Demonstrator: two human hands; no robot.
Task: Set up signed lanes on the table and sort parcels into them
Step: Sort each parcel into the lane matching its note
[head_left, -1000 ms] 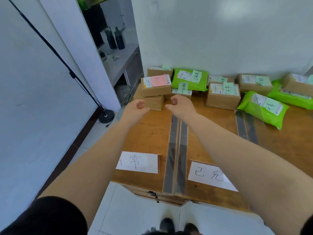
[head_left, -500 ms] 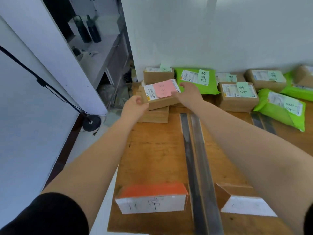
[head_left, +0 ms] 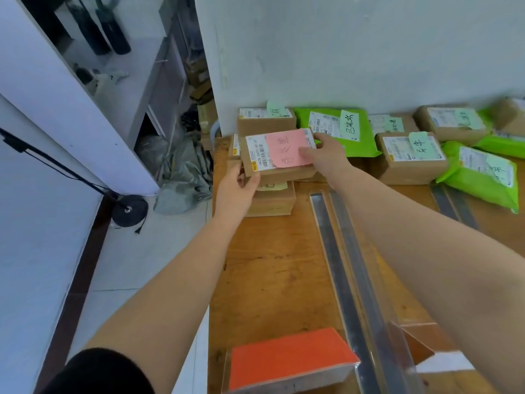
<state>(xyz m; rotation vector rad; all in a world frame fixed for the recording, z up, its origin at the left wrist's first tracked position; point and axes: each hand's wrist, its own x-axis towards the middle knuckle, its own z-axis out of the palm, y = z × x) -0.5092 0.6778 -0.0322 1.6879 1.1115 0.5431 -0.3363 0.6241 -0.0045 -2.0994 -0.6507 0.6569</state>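
Bare table (head_left: 272, 268) left of metal strips (head_left: 345, 268); parcels (head_left: 412, 157) crowd the wall.

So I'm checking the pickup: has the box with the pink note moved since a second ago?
Yes. The box with the pink note now sits tilted and lifted off the box below, held by the left hand and right hand.

Both hands (head_left: 284, 172) now grip pink-noted parcel (head_left: 279, 155).

right sign (head_left: 443, 362): cut by arm | lower box (head_left: 272, 200): mostly covered | far-right parcel (head_left: 511, 115): cropped
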